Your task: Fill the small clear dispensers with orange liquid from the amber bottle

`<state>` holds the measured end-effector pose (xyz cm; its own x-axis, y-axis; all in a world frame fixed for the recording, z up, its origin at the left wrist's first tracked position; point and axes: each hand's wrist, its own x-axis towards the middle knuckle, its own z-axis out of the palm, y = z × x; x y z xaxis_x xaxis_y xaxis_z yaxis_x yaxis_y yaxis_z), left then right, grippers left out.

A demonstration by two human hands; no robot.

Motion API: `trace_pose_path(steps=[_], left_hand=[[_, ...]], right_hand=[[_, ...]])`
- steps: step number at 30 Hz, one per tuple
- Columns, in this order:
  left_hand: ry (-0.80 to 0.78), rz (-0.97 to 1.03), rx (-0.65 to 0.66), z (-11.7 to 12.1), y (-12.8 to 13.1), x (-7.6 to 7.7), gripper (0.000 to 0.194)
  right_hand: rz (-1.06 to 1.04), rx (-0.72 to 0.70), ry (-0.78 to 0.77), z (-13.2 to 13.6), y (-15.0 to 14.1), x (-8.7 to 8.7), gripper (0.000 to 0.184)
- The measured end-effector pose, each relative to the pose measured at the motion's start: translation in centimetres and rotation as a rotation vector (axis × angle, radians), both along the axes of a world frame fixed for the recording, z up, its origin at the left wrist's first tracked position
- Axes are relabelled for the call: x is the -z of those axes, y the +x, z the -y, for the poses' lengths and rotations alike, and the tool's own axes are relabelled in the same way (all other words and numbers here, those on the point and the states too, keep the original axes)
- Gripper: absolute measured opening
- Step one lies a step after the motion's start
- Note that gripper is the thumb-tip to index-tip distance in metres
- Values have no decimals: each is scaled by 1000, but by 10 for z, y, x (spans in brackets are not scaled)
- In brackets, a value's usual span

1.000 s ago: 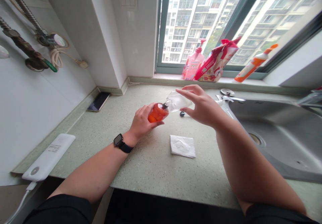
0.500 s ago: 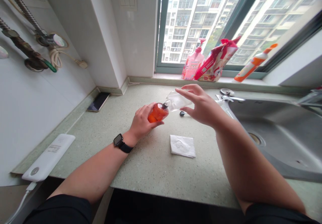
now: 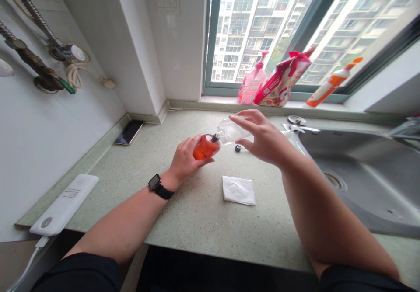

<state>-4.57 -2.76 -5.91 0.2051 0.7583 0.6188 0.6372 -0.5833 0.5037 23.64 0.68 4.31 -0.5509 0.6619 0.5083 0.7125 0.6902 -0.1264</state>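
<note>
My left hand is wrapped round a clear bottle of orange-red liquid, tilted to the right above the counter. Its neck meets a small black piece, which sits at the mouth of a second clear bottle. That bottle looks colourless and lies tilted, mouth toward the left. My right hand grips it between thumb and fingers, partly hiding its base. Just below it on the counter is a small black-capped part. A folded white tissue lies nearer to me.
The stainless sink with a white tap is at the right. A phone and a white power bank lie on the left. A pink pump bottle, a red bag and an orange-white bottle stand on the sill.
</note>
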Motion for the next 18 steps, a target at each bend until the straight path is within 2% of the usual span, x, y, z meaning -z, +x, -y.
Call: trace_pose_path(steps=[18], left_hand=[[5,-2,1,0,0,0,89]], right_hand=[[5,-15,19,0,0,0,70]])
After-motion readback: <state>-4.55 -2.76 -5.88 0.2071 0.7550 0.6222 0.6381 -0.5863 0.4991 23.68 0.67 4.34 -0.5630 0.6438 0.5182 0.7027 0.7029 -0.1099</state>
